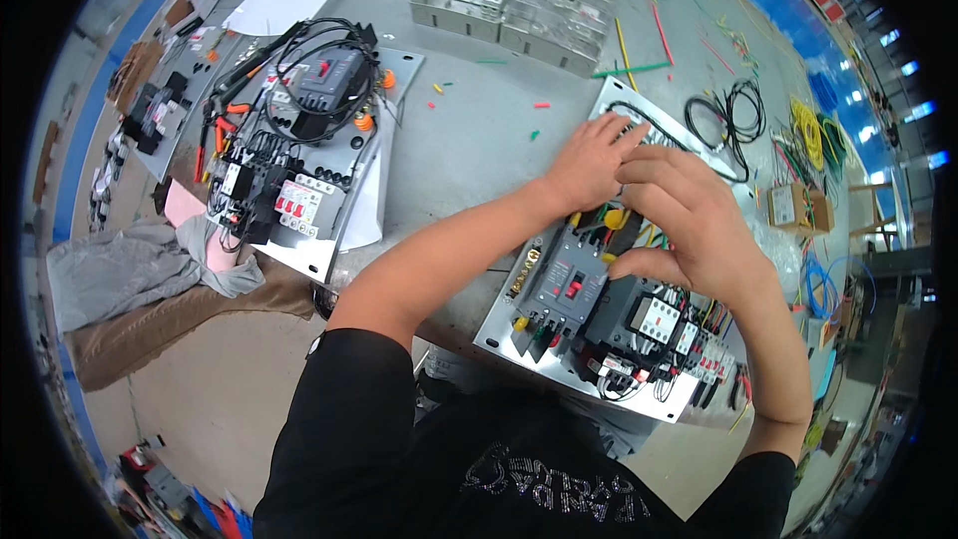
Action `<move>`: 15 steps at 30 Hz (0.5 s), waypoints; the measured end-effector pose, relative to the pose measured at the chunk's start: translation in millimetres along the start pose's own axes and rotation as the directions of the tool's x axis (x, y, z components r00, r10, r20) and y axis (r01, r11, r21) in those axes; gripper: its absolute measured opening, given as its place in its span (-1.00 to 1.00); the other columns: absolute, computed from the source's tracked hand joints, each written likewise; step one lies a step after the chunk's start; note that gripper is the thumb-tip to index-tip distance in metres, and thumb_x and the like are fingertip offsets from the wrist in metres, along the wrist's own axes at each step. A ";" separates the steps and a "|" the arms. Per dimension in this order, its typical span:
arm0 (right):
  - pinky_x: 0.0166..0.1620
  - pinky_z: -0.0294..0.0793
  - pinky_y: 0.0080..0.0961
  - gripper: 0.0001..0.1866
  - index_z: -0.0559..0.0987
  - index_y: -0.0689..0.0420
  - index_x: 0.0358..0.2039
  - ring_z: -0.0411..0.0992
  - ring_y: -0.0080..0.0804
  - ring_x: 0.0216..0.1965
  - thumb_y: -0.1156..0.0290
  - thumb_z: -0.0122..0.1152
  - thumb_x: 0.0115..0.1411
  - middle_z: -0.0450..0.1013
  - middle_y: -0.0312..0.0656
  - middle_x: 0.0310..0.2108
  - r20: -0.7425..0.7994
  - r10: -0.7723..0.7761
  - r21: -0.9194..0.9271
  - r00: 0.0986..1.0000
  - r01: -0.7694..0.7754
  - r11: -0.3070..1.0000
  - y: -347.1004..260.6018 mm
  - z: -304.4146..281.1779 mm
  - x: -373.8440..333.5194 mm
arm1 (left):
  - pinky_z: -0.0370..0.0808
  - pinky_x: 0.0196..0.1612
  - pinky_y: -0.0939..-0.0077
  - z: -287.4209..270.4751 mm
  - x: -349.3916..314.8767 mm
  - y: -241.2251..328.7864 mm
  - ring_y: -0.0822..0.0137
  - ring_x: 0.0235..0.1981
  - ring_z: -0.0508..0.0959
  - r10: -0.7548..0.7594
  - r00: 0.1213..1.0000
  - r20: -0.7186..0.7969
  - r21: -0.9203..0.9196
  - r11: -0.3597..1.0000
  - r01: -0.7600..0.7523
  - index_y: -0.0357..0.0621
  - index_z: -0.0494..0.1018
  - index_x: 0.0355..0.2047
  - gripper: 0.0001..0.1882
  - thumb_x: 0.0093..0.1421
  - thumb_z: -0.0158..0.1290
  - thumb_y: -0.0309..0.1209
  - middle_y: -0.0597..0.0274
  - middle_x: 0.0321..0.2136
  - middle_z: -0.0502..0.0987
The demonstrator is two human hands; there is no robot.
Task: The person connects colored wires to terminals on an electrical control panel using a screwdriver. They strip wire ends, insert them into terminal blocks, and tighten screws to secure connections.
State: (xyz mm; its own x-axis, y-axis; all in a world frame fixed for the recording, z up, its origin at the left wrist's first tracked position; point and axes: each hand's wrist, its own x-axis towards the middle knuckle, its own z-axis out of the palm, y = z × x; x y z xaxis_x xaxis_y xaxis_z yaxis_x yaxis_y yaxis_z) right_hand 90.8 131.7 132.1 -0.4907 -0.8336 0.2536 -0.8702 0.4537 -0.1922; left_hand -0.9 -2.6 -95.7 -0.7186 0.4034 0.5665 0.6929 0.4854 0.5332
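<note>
A metal mounting plate (494, 324) fitted with electrical parts lies in front of me. My left hand (589, 165) reaches over its far half, fingers stretched out beside a black wire (639, 108). Close against it, my right hand (689, 215) arches over the plate with bent fingers, its thumb apart from them. Below that hand sit yellow-sleeved wire ends (614, 220) and a grey circuit breaker (567, 281) with a red switch. A white contactor (657, 319) stands nearer me to the right. What lies beneath my palms is partly hidden.
Left on the table is a second fitted plate (299, 245) with coiled black cable (344, 50) and pliers (205, 145). Clear plastic boxes (519, 15) stand at the back. Loose black wire (743, 110), yellow wire coils (806, 130) and a small cardboard box (798, 208) lie right.
</note>
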 end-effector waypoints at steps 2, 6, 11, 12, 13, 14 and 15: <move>0.20 0.51 -0.03 -0.40 0.64 0.14 0.10 0.48 0.06 0.20 0.03 0.50 0.16 0.54 -0.02 0.18 0.090 -0.067 -0.043 0.994 0.071 0.997 4.8 0.3 -1.4 | 0.26 0.44 -0.15 -0.8 -0.8 1.3 -0.24 0.44 0.31 0.013 1.000 -0.014 0.002 1.000 -0.013 -0.02 0.27 0.51 -0.23 0.34 0.15 -0.09 -0.18 0.37 0.38; 0.18 0.53 -0.07 -0.39 0.61 0.13 0.13 0.49 -0.02 0.18 0.03 0.47 0.18 0.54 -0.07 0.15 0.168 -0.172 0.041 0.971 0.168 0.985 -4.0 -7.0 11.4 | 0.18 0.52 -0.08 -0.1 -2.8 -1.5 -0.17 0.49 0.26 -0.074 0.996 0.050 0.028 0.997 0.072 0.02 0.26 0.52 -0.26 0.38 0.08 -0.09 -0.12 0.41 0.35; -0.15 0.60 -0.25 -0.37 0.62 0.12 0.03 0.52 -0.16 -0.08 -0.05 0.52 0.08 0.51 -0.19 -0.14 0.259 -0.197 -0.018 0.946 0.209 0.978 -1.6 -6.9 19.3 | 0.22 0.47 -0.13 1.1 -1.6 4.0 -0.21 0.43 0.30 -0.051 0.999 0.005 -0.005 0.999 0.051 0.01 0.29 0.50 -0.27 0.35 0.15 -0.16 -0.13 0.36 0.39; -0.22 0.59 -0.27 -0.37 0.62 0.12 0.01 0.52 -0.17 -0.12 -0.04 0.53 0.06 0.50 -0.20 -0.15 0.247 -0.204 -0.030 0.947 0.218 0.975 -2.9 -3.8 19.1 | 0.22 0.47 -0.14 1.9 -2.2 5.0 -0.21 0.43 0.30 -0.054 0.999 0.002 -0.014 0.998 0.054 0.00 0.29 0.50 -0.27 0.35 0.16 -0.17 -0.12 0.36 0.39; -0.28 0.58 -0.30 -0.38 0.62 0.11 0.00 0.52 -0.18 -0.16 -0.03 0.54 0.05 0.49 -0.20 -0.17 0.234 -0.207 -0.043 0.950 0.223 0.974 -3.6 0.3 19.1 | 0.23 0.47 -0.14 2.7 -4.2 5.6 -0.21 0.43 0.30 -0.055 0.999 0.002 -0.025 0.998 0.055 0.00 0.30 0.49 -0.27 0.35 0.16 -0.17 -0.12 0.35 0.39; -0.39 0.54 -0.34 -0.42 0.62 0.11 -0.05 0.54 -0.19 -0.23 0.01 0.56 0.03 0.50 -0.19 -0.19 0.160 -0.232 -0.044 0.959 0.242 0.969 -7.2 7.5 19.3 | 0.23 0.47 -0.16 5.0 -1.9 8.1 -0.20 0.45 0.28 -0.057 0.998 -0.004 -0.024 0.998 0.057 0.01 0.30 0.49 -0.27 0.34 0.20 -0.22 -0.11 0.37 0.38; -0.40 0.53 -0.33 -0.43 0.61 0.11 -0.06 0.54 -0.19 -0.24 0.02 0.56 0.04 0.50 -0.18 -0.20 0.144 -0.190 -0.073 0.971 0.202 0.977 -11.1 12.1 19.5 | 0.22 0.47 -0.15 5.8 -2.3 7.6 -0.20 0.46 0.27 -0.067 0.998 0.009 -0.027 0.997 0.067 0.01 0.29 0.50 -0.26 0.34 0.21 -0.23 -0.10 0.38 0.37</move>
State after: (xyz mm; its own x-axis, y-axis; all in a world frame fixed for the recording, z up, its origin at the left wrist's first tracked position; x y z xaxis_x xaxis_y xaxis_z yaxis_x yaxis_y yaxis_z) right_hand 91.5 106.6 127.7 -0.3045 -0.9411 0.1467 -0.9523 0.2976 -0.0675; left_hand 5.7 4.7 -96.6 -0.7638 0.3774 0.5236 0.6445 0.4905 0.5866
